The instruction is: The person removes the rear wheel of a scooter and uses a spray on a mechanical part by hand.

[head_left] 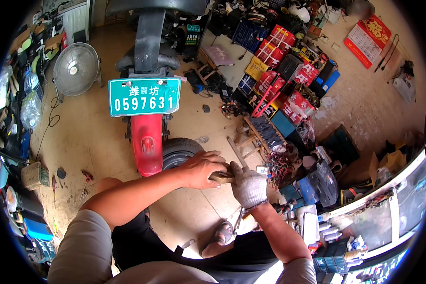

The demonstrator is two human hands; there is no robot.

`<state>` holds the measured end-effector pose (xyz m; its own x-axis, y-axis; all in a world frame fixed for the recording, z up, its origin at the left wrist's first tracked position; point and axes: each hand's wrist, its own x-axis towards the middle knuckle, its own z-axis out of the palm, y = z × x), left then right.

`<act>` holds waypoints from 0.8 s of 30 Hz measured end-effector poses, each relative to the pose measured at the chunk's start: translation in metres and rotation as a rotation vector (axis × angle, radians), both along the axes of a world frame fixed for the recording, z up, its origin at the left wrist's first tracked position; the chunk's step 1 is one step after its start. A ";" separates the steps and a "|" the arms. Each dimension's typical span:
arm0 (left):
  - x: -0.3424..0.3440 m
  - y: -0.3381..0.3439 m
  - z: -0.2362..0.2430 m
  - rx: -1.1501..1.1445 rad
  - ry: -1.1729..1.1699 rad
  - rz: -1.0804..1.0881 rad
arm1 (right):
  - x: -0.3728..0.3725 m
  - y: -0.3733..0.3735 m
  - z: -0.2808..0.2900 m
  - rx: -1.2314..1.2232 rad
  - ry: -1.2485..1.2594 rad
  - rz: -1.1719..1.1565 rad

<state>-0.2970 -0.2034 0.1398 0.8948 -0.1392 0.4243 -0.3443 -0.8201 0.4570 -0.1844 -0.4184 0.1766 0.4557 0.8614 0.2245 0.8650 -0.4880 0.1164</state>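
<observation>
My bare left hand (206,170) and my right hand (248,187), in a pale knitted glove, meet around a small brownish elongated piece (222,177), too hidden to make out exactly. The fingers of both hands are closed on it. Just beyond them stands the rear of a two-wheeler, with a red mudguard (146,142), a dark tire (187,144) partly hidden by my hand, a teal licence plate (144,99) and a grey bar (149,42) leading up to the dark seat.
A floor fan (75,68) stands back left. Clutter lines the left wall; a red-handled tool (86,176) lies on the floor. On the right are stacked boxes (277,47), a wooden rack (265,135), tangled wires (281,173), bins (322,184) and a glass-fronted counter (374,222).
</observation>
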 end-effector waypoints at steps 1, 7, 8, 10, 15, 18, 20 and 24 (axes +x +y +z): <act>0.002 -0.003 -0.002 0.005 -0.027 -0.011 | 0.002 -0.001 -0.002 0.002 0.015 0.011; 0.008 0.006 -0.002 -0.195 0.036 -0.091 | 0.009 0.002 -0.008 -0.029 0.068 -0.005; 0.009 0.012 -0.005 -0.268 -0.028 -0.107 | 0.010 0.003 -0.007 -0.018 0.050 -0.011; 0.003 0.015 0.015 -0.274 -0.005 0.041 | 0.013 -0.001 -0.007 -0.005 0.025 -0.048; -0.002 -0.001 0.015 -0.216 0.089 0.343 | 0.016 -0.001 -0.003 0.013 -0.063 -0.061; 0.002 -0.009 0.014 -0.104 0.258 0.380 | 0.007 0.003 0.005 0.019 -0.152 -0.016; 0.003 -0.007 0.014 -0.067 0.363 0.364 | 0.006 0.005 0.011 0.045 -0.226 0.028; 0.009 0.008 -0.004 -0.170 0.317 0.372 | 0.018 0.002 0.020 0.070 -0.228 -0.063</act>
